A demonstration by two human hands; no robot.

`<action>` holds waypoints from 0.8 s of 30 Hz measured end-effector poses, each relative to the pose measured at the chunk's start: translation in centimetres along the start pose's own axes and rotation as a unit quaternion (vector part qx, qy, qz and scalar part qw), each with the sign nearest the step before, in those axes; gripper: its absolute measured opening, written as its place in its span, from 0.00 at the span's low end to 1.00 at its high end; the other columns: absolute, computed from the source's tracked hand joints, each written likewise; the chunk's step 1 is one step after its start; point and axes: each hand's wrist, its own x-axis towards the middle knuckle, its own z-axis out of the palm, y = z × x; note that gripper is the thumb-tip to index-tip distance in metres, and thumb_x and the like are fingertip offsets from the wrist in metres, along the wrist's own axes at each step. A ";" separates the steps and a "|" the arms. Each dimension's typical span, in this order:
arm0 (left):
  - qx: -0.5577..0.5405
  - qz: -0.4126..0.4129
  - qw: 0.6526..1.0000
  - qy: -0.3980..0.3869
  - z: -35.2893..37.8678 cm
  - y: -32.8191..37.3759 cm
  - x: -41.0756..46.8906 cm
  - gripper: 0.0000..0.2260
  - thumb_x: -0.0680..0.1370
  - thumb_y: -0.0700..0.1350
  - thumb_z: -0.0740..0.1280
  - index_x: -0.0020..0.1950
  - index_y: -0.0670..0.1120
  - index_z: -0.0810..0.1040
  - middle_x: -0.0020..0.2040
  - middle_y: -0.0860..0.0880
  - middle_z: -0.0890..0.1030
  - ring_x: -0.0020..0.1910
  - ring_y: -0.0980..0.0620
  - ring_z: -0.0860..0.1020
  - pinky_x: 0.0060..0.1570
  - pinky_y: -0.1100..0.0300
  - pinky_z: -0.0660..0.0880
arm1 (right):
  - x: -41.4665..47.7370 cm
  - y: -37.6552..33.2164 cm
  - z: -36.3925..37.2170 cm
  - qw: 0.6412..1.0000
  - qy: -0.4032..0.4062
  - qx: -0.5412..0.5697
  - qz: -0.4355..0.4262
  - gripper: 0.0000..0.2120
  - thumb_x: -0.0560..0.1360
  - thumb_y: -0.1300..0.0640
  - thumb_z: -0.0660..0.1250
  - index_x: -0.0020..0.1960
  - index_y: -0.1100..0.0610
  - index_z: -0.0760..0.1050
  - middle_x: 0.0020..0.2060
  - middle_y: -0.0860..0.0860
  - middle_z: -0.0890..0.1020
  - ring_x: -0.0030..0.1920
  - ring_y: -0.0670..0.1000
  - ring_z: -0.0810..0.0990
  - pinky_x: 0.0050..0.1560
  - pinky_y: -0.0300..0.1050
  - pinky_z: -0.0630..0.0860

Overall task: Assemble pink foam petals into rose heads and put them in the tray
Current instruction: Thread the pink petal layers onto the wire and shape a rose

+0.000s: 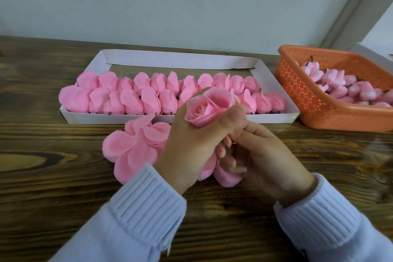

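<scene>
My left hand (191, 144) holds a pink foam rose head (209, 107) upright above the table, thumb and fingers curled round its base. My right hand (261, 155) is right beside it, fingers curled under the rose, pinching at its underside; what it pinches is hidden. Under both hands lies a pile of loose pink petals (136, 147) on the wooden table. Behind stands a white cardboard tray (180, 58) with two rows of finished rose heads (131, 100) along its front half.
An orange perforated plastic basket (314, 100) at the right holds several pink bud cores with dark stems (340, 85). The wooden table (53, 176) runs to a pale wall behind. Light blue knit sleeves cover both wrists.
</scene>
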 end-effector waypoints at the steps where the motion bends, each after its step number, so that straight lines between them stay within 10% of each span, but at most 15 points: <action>1: 0.001 0.002 1.000 -0.006 0.0 0.1 0.0 0.19 0.63 0.64 0.74 0.38 0.50 0.79 0.35 0.33 0.74 0.22 0.50 0.70 0.20 0.63 0.68 | 0.0 0.0 0.0 1.000 -0.003 0.003 0.001 0.09 0.74 0.58 0.59 0.39 0.62 0.70 0.29 0.56 0.76 0.24 0.47 0.71 0.23 0.34 0.65; 6: 0.043 0.001 0.998 0.036 0.5 0.3 -0.2 0.19 0.65 0.66 0.67 0.41 0.51 0.80 0.43 0.54 0.83 0.41 0.52 0.81 0.34 0.59 0.79 | 0.1 -0.1 -0.2 0.995 -0.071 0.068 0.015 0.21 0.74 0.54 0.64 0.65 0.58 0.68 0.46 0.58 0.76 0.36 0.51 0.79 0.30 0.37 0.66; 10: 0.091 -0.010 0.995 0.032 0.7 0.5 -0.4 0.19 0.70 0.60 0.68 0.46 0.45 0.79 0.37 0.52 0.80 0.32 0.52 0.77 0.27 0.54 0.76 | 0.0 0.0 0.2 0.990 -0.095 0.103 -0.011 0.23 0.72 0.55 0.72 0.62 0.64 0.71 0.41 0.56 0.78 0.35 0.48 0.77 0.31 0.38 0.64; 17: 0.095 -0.021 0.995 -0.010 0.6 0.1 -0.7 0.11 0.71 0.43 0.73 0.50 0.41 0.79 0.24 0.57 0.76 0.22 0.61 0.72 0.22 0.66 0.72 | 0.3 0.2 0.7 0.997 -0.022 0.079 -0.004 0.20 0.78 0.54 0.54 0.55 0.73 0.66 0.27 0.57 0.68 0.27 0.50 0.67 0.26 0.39 0.65; 24: 0.075 0.004 0.995 0.061 0.7 0.1 -0.6 0.04 0.67 0.49 0.72 0.38 0.50 0.81 0.39 0.52 0.82 0.36 0.56 0.81 0.34 0.48 0.77 | 0.3 0.1 0.7 0.988 -0.103 0.109 -0.018 0.32 0.72 0.51 0.70 0.69 0.65 0.63 0.51 0.63 0.65 0.38 0.49 0.75 0.36 0.41 0.68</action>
